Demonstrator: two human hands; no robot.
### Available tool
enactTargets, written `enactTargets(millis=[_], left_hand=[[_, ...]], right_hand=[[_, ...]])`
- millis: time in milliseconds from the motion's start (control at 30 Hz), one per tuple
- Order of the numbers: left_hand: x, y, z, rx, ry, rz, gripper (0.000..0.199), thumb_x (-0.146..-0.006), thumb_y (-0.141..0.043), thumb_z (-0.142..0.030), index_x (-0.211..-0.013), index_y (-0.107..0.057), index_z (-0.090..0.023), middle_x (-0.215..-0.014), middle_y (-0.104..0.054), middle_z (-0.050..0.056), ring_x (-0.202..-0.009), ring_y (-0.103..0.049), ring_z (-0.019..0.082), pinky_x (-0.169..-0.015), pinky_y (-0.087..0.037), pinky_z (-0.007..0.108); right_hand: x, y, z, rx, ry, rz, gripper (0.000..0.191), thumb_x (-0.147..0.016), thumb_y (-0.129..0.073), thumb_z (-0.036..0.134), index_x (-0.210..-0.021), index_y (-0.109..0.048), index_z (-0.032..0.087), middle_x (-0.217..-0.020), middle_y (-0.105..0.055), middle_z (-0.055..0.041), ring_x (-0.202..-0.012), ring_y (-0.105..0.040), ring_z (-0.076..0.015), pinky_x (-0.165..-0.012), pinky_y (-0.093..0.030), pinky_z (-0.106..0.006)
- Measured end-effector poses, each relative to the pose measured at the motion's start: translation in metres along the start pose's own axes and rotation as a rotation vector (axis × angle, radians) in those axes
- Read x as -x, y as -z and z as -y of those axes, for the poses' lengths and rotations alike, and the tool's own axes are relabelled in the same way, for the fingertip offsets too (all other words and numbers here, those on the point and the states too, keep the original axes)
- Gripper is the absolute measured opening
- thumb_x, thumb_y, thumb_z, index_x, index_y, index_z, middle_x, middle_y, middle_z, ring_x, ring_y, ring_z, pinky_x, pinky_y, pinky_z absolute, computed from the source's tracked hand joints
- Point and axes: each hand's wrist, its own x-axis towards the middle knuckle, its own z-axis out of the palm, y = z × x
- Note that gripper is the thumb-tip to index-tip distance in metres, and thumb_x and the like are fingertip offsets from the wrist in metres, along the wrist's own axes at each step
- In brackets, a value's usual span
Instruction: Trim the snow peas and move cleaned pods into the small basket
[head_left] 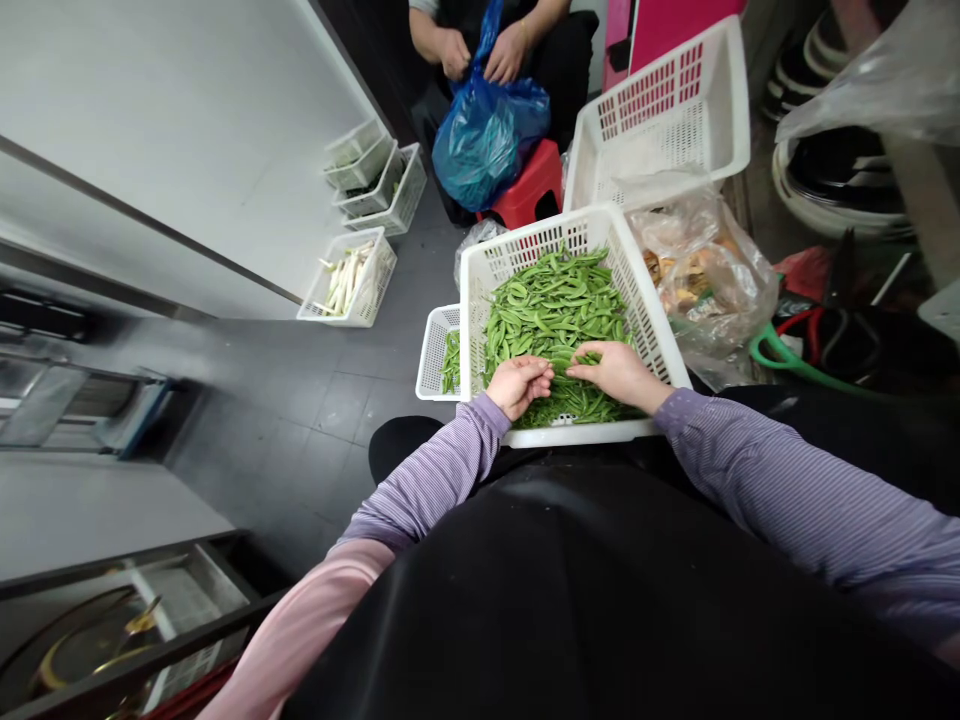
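Observation:
A white perforated basket point(652, 310) rests on my lap, heaped with green snow pea pods point(559, 305). Low over the near part of the heap, my left hand point(520, 386) is closed in a pinch, its fingertips at the end of a snow pea pod. Facing it from the right, my right hand point(616, 372) has thumb and fingers closed around the same small spot, also on a pod. The pod is partly hidden by the fingers.
A small white basket point(431, 360) with some pods stands left of mine. Farther off are a basket of pale long vegetables point(349, 278), a person's hands point(506, 52) at a blue bag point(487, 135), a red stool point(534, 185), a tilted white basket point(660, 120) and a clear bag point(705, 270).

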Motion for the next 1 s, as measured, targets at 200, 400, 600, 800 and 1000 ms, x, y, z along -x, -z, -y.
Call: enactTargets(millis=[200,400,600,800,1000], left_hand=[[-0.008,0.016,0.037,-0.519,0.120,-0.069,0.013,-0.075,-0.052,-0.004,-0.065,-0.051,-0.012,-0.047,-0.048,-0.004,-0.038,-0.042,0.004,-0.040,-0.039,0.017],[-0.004,0.016,0.022,-0.615,-0.038,0.011,0.034,-0.064,-0.062,-0.001,-0.095,-0.058,-0.014,-0.071,-0.056,-0.003,-0.047,-0.045,0.001,-0.047,-0.040,0.014],[0.000,-0.005,-0.016,-1.033,-0.205,0.162,0.022,-0.081,-0.040,-0.012,-0.069,-0.059,-0.012,-0.054,-0.051,-0.002,-0.044,-0.043,0.006,-0.052,-0.038,0.020],[0.006,-0.001,-0.033,-1.588,-0.490,0.259,0.021,-0.076,-0.049,-0.015,-0.056,-0.054,-0.016,-0.055,-0.050,0.001,-0.056,-0.046,0.013,-0.061,-0.036,0.023],[-0.002,-0.005,-0.012,-1.347,-0.673,0.047,0.028,-0.081,-0.039,-0.017,-0.059,-0.055,-0.015,-0.059,-0.052,0.002,-0.061,-0.048,0.012,-0.064,-0.038,0.022]], right_hand=[[0.001,0.001,0.009,-0.704,-0.182,-0.089,0.045,-0.048,-0.074,0.049,-0.072,-0.053,0.017,-0.050,-0.046,0.0075,-0.039,-0.040,-0.0068,-0.042,-0.036,-0.022],[-0.002,0.001,0.009,-0.756,-0.222,-0.091,0.047,-0.045,-0.078,0.045,-0.073,-0.051,0.018,-0.048,-0.044,0.0084,-0.038,-0.038,-0.0062,-0.039,-0.035,-0.021],[0.003,0.007,0.010,-0.266,-0.070,-0.126,0.023,-0.069,-0.064,0.035,-0.082,-0.059,0.016,-0.063,-0.056,-0.0010,-0.056,-0.052,-0.0140,-0.052,-0.043,-0.026],[0.009,0.026,0.018,0.327,0.408,0.036,0.014,-0.076,-0.057,0.021,-0.087,-0.065,0.023,-0.098,-0.060,-0.0056,-0.081,-0.057,-0.0192,-0.065,-0.042,-0.029],[0.003,0.018,0.017,-0.219,0.000,0.024,0.015,-0.065,-0.069,0.029,-0.070,-0.057,0.022,-0.057,-0.054,0.0004,-0.055,-0.051,-0.0140,-0.054,-0.040,-0.027]])
